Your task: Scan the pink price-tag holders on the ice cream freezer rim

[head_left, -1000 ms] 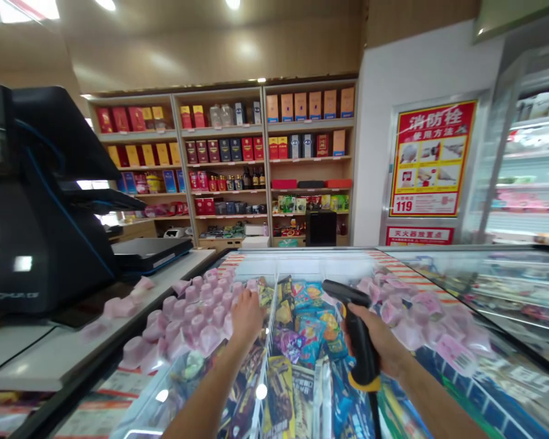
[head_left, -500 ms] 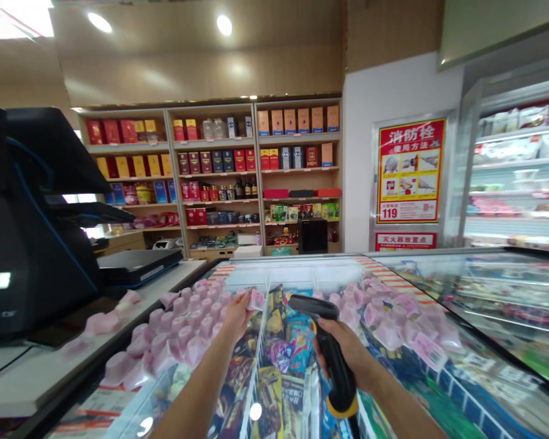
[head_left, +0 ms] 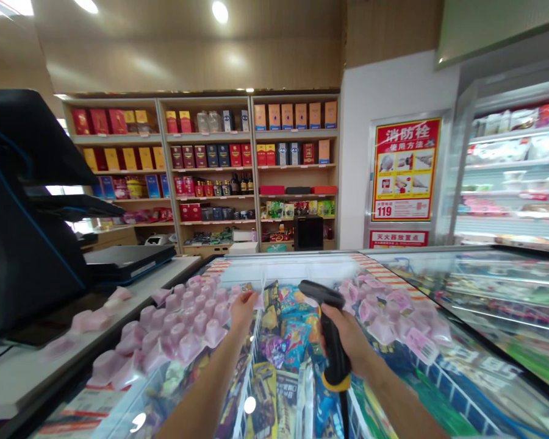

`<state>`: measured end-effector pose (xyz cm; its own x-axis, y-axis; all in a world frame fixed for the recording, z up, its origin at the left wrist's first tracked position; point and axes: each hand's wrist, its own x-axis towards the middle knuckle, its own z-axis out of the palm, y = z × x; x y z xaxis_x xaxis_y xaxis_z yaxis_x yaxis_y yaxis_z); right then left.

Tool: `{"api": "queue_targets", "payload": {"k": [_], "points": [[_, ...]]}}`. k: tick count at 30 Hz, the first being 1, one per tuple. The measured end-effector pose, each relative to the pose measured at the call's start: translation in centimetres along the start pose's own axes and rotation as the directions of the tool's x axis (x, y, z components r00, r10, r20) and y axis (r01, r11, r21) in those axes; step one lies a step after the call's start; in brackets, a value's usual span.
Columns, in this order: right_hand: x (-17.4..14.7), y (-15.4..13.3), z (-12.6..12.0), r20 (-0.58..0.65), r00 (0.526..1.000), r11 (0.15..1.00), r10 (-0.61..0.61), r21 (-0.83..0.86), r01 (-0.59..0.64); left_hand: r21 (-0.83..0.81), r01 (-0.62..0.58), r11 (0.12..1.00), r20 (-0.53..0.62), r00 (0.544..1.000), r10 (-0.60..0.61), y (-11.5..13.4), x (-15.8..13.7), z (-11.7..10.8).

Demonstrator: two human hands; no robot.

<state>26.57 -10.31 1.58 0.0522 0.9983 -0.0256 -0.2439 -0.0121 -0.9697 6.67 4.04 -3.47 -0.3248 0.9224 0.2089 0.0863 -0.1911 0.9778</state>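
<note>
Head view: the right hand [head_left: 348, 341] is wrapped around the handle of a scanner [head_left: 332, 341], held above the glass top of a freezer [head_left: 297, 263], between two groups of pink cups [head_left: 194, 311]. The scanner is black, with a long, flattened head tilted toward the left hand [head_left: 243, 310], a yellow band at the handle's base and a dark cord hanging below. The left hand's fingers are closed in a pinch on a small pale pink item [head_left: 258, 300], mostly hidden, near the scanner's head. Colourful packets [head_left: 297, 323] show underneath.
</note>
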Motion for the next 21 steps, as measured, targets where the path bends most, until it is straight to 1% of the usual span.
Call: {"api": "queue_targets", "payload": {"k": [2,4,7,10,13,16,18,21], "points": [[0.6,-0.3,-0.7,-0.107,0.994,0.999,-0.038,0.014,0.040,0.152,-0.028,0.988,0.014,1.000,0.026,-0.1,-0.5,0.8],[1.3,-0.4,-1.5,-0.181,0.981,0.997,-0.072,0.000,0.073,0.281,-0.067,0.957,0.039,0.998,0.058,0.1,-1.1,1.8],[2.2,-0.2,-2.5,-0.246,0.964,0.995,-0.103,-0.027,0.100,0.419,-0.138,0.897,0.107,0.989,0.102,0.7,-2.2,2.9],[2.5,0.0,-3.0,-0.276,0.955,0.994,-0.106,-0.023,0.104,0.516,-0.200,0.833,0.181,0.976,0.122,1.3,-3.4,3.2],[2.5,-0.1,-3.1,-0.282,0.952,0.992,-0.120,0.006,0.127,0.578,-0.217,0.787,0.226,0.969,0.101,1.4,-4.1,3.2],[2.2,-0.4,-3.1,-0.271,0.955,0.991,-0.117,0.035,0.132,0.602,-0.224,0.766,0.286,0.957,0.054,1.4,-4.2,4.1],[1.9,-0.7,-3.2,-0.265,0.958,0.991,-0.109,0.051,0.127,0.600,-0.234,0.765,0.328,0.944,0.032,1.5,-4.3,5.5],[1.5,-1.2,-3.2,-0.260,0.961,0.991,-0.091,0.072,0.113,0.588,-0.249,0.770,0.376,0.927,0.013,1.8,-4.8,8.4]]}}
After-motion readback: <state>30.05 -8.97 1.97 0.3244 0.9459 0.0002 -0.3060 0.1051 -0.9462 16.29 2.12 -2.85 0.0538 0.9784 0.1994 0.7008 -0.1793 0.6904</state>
